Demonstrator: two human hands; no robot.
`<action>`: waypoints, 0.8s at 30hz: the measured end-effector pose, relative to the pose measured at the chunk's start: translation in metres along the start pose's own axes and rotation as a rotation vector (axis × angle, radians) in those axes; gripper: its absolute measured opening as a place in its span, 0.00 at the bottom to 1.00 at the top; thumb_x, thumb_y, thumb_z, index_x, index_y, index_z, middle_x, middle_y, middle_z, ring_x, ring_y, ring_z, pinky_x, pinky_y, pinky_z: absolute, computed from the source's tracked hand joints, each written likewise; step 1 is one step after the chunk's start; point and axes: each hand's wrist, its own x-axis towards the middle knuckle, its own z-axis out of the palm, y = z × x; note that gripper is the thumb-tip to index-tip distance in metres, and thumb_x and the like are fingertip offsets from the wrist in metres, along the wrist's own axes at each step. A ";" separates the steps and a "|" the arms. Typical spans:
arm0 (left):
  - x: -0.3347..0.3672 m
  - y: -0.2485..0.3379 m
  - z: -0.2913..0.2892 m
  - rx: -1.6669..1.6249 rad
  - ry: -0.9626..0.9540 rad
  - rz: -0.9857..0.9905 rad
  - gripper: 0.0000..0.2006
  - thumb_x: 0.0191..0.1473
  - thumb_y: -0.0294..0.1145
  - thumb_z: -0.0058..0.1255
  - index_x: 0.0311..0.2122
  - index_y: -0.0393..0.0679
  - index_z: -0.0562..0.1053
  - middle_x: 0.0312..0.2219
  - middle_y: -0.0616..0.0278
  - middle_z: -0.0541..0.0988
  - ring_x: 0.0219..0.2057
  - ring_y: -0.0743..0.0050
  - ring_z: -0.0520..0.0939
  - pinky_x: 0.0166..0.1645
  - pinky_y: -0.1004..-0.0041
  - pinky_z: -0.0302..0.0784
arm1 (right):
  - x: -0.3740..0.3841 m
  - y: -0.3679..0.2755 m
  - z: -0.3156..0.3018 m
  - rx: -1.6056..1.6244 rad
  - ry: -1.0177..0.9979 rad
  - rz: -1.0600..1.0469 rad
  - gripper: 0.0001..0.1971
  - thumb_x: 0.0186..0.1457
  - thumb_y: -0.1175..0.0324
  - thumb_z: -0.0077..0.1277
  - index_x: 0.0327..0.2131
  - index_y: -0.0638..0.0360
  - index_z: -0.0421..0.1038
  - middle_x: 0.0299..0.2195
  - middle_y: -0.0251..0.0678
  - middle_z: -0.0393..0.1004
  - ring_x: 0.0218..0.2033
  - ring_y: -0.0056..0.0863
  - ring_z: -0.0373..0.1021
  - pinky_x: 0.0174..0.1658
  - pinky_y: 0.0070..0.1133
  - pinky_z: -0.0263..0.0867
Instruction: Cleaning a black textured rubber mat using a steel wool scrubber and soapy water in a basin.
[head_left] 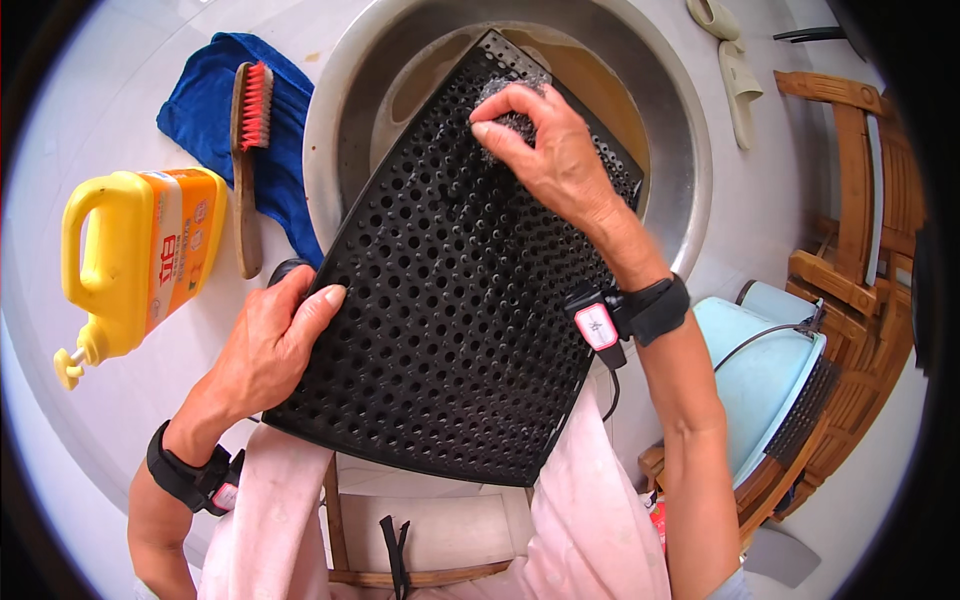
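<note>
A black perforated plastic panel (440,300), wet and dotted with round holes, slants from my lap to the inside of a wide metal basin (335,130). My left hand (275,335) grips its left edge, thumb on top and fingers out of sight beneath. Near the panel's far end, my right hand (545,150) is closed around a grey steel wool scourer (510,110) and presses it to the surface. Murky brownish water (590,85) lies in the basin, partly behind the panel.
At the left lie a blue cloth (215,95), a wooden brush (246,170) with red and white bristles, and a yellow pump jug (140,260). To the right are a light blue bucket (760,370), a wooden chair (850,200) and pale slippers (740,90).
</note>
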 end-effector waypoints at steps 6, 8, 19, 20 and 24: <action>0.000 0.001 -0.001 0.016 -0.014 -0.024 0.20 0.60 0.42 0.41 0.26 0.33 0.61 0.17 0.48 0.58 0.20 0.64 0.56 0.27 0.65 0.59 | -0.012 -0.006 -0.001 -0.087 0.008 -0.092 0.14 0.51 0.64 0.54 0.42 0.53 0.67 0.39 0.47 0.65 0.40 0.40 0.67 0.47 0.33 0.62; 0.000 0.001 -0.001 0.020 -0.011 -0.029 0.20 0.60 0.42 0.41 0.26 0.33 0.61 0.17 0.48 0.58 0.20 0.64 0.56 0.27 0.65 0.60 | -0.009 -0.011 -0.005 -0.062 0.017 -0.023 0.13 0.53 0.63 0.54 0.41 0.53 0.69 0.37 0.40 0.68 0.42 0.35 0.67 0.47 0.29 0.63; -0.001 0.001 -0.001 0.013 -0.019 -0.029 0.20 0.60 0.43 0.41 0.27 0.33 0.62 0.17 0.48 0.58 0.20 0.60 0.57 0.28 0.64 0.60 | 0.016 -0.018 0.024 -0.198 0.027 -0.335 0.06 0.46 0.75 0.55 0.30 0.61 0.69 0.34 0.46 0.71 0.40 0.47 0.68 0.46 0.34 0.65; -0.001 0.001 -0.001 0.011 -0.020 -0.027 0.20 0.60 0.43 0.41 0.27 0.33 0.62 0.17 0.48 0.58 0.20 0.60 0.57 0.28 0.64 0.60 | 0.018 -0.021 0.026 -0.247 0.025 -0.330 0.06 0.46 0.75 0.54 0.29 0.62 0.69 0.32 0.45 0.70 0.38 0.46 0.68 0.44 0.35 0.65; 0.000 0.001 -0.001 0.011 -0.019 -0.028 0.20 0.61 0.43 0.41 0.27 0.33 0.62 0.17 0.49 0.58 0.21 0.63 0.57 0.28 0.65 0.60 | 0.021 -0.023 0.023 -0.249 -0.010 -0.254 0.06 0.45 0.75 0.54 0.28 0.63 0.68 0.27 0.45 0.67 0.34 0.44 0.66 0.38 0.35 0.65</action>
